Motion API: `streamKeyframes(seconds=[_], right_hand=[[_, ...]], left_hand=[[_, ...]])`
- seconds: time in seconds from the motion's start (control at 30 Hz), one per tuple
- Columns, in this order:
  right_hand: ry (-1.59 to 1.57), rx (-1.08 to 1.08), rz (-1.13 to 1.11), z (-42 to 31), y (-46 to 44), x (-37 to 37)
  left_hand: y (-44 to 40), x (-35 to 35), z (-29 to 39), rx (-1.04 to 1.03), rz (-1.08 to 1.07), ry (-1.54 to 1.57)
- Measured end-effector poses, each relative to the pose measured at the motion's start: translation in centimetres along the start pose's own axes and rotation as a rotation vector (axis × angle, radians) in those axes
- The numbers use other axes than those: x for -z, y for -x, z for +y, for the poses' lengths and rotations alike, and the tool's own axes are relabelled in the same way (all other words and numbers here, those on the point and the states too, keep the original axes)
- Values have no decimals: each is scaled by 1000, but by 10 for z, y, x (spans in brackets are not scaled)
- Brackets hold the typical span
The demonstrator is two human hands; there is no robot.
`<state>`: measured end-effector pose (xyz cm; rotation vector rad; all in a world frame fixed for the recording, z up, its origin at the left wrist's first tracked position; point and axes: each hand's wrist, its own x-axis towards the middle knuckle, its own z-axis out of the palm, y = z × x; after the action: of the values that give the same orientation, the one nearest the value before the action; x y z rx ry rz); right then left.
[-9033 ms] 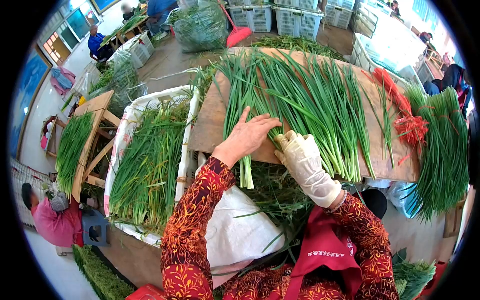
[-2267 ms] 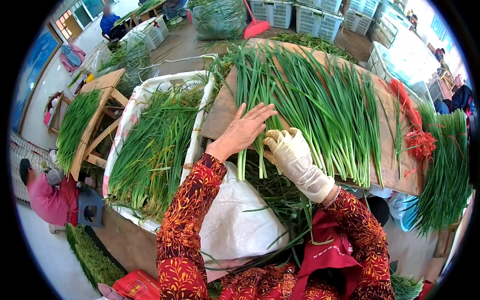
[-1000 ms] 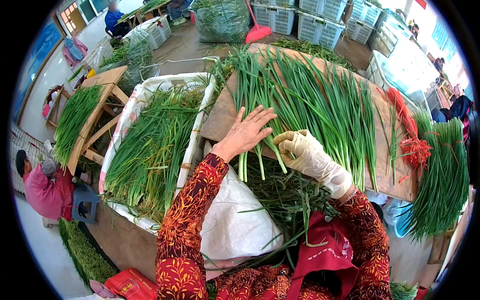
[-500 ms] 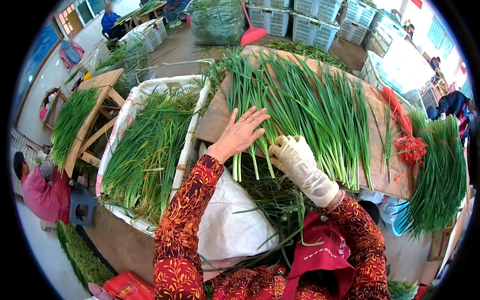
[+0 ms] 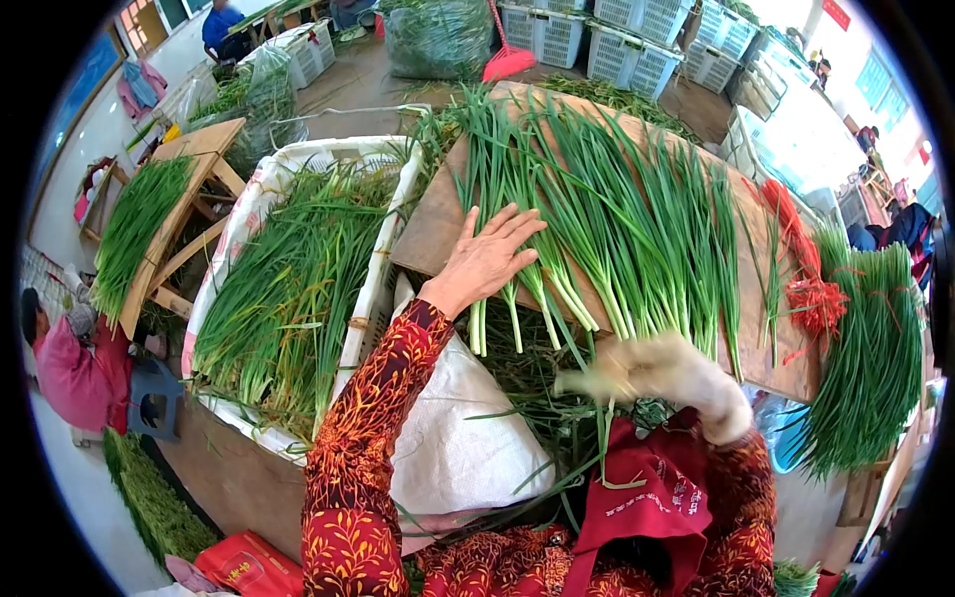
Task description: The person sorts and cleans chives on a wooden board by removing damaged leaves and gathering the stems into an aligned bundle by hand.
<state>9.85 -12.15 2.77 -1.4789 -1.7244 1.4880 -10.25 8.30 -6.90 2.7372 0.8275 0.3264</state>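
Observation:
My bare left hand (image 5: pixel 485 257) lies flat with fingers spread on the left end of a row of garlic chives (image 5: pixel 622 219). The chives are spread on a wooden board (image 5: pixel 423 234), white stem ends toward me. My right hand, in a cream glove (image 5: pixel 676 378), is smeared by motion just below the board's near edge. Whether its fingers hold anything cannot be made out. Below it hang loose leaves, in front of my dark red apron (image 5: pixel 652 488).
A white crate (image 5: pixel 383 249) of untrimmed chives stands left of the board. Red ties (image 5: pixel 816 298) and tied chive bundles (image 5: pixel 865 358) are at the right. A white sack (image 5: pixel 463 438) lies near my lap. A person in pink (image 5: pixel 85 373) sits far left; stacked crates (image 5: pixel 632 60) stand behind.
My gloved right hand has moved off the chive stems, down and to the right toward me. The left hand stays on the chives. Some stems near it now lie more slanted.

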Motion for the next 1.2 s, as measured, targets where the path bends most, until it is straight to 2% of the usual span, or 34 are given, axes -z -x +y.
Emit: streamKeyframes(seconds=[0.03, 0.07, 0.1, 0.17, 0.23, 0.27, 0.3, 0.33, 0.37, 0.4, 0.47, 0.57, 0.67, 0.7, 0.9, 1.0, 1.03, 1.2], right_hand=[[-267, 45, -191, 2, 21, 6], [-586, -7, -465, 6, 44, 21], [-594, 181, -678, 5, 44, 32], [-678, 360, -141, -10, 49, 4], [-164, -64, 167, -52, 18, -4], [71, -20, 369, -29, -14, -17], [387, 55, 462, -28, -41, -23], [500, -15, 454, -29, -65, -28], [721, 166, 508, 1, -93, -34], [877, 227, 564, 24, -113, -38], [996, 154, 632, 32, -125, -46], [1073, 161, 677, 38, -122, -49], [1068, 126, 583, 32, -117, -46], [1050, 238, 672, 39, -122, -45], [1019, 184, 653, 40, -116, -46], [990, 122, 772, 54, -123, -52], [1077, 133, 864, 58, -128, -55], [1170, 202, 719, 56, -118, -44]], left_hand=[[0, -1, 0, -4, 7, -7], [0, -1, -1, -7, 16, -14], [0, -2, -1, -9, 23, -21], [0, -3, -1, 9, 20, -13], [-2, -3, 1, 10, 12, -16], [-3, -3, 1, 12, 14, -20], [-2, -3, 0, 20, 18, -25], [-1, -4, -1, 12, 17, -30], [-2, -4, -2, 7, 18, -35], [-2, -5, -2, 2, 18, -38], [-2, -1, -1, -10, 22, -38], [-1, 0, -2, -31, 27, -52], [-2, 2, 0, -3, 6, -39], [-2, 0, -1, -7, 19, -37], [-3, -3, -2, -10, 22, -49], [-3, -1, 0, 9, 15, -30], [-3, 0, 1, 9, 5, -25], [-2, 5, 2, 13, -7, -29]])
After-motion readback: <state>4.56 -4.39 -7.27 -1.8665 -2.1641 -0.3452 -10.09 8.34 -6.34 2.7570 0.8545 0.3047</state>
